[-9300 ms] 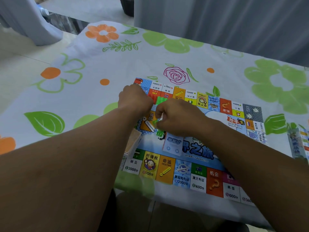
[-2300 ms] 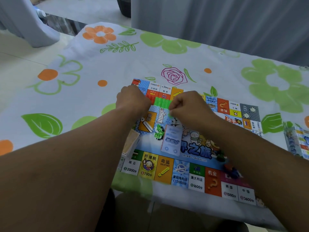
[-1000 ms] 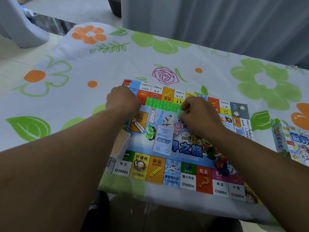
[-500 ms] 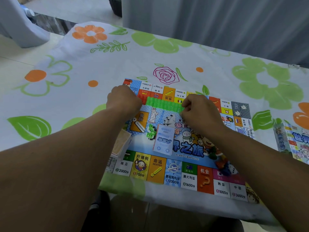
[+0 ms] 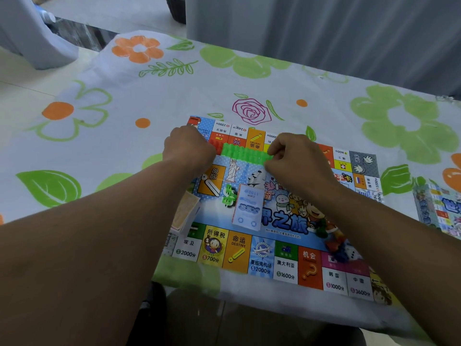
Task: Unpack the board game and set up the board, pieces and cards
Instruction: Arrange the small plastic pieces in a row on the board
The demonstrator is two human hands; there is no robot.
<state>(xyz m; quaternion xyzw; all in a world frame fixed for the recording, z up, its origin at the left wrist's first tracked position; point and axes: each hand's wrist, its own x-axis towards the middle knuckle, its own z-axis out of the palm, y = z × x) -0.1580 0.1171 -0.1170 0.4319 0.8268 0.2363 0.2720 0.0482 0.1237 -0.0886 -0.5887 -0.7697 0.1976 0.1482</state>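
The colourful game board (image 5: 262, 255) lies flat on the flowered tablecloth. A row of several small green plastic houses (image 5: 245, 153) stands along the board's far side. My left hand (image 5: 189, 151) is closed at the row's left end. My right hand (image 5: 294, 158) pinches the row's right end. A pale blue stack of cards (image 5: 248, 208) rests on the board's middle. An orange-backed card stack (image 5: 185, 212) sits at the board's left edge. Small coloured pawns and a white die (image 5: 349, 253) lie beside my right forearm.
The game box (image 5: 441, 211) lies at the table's right edge. The table's near edge runs just below the board. A grey curtain hangs behind the table, and a pale plastic chair (image 5: 32, 36) stands at the far left.
The green row has grown longer to the right, and my right hand has shifted right along it. My left hand has stayed at the row's left end.
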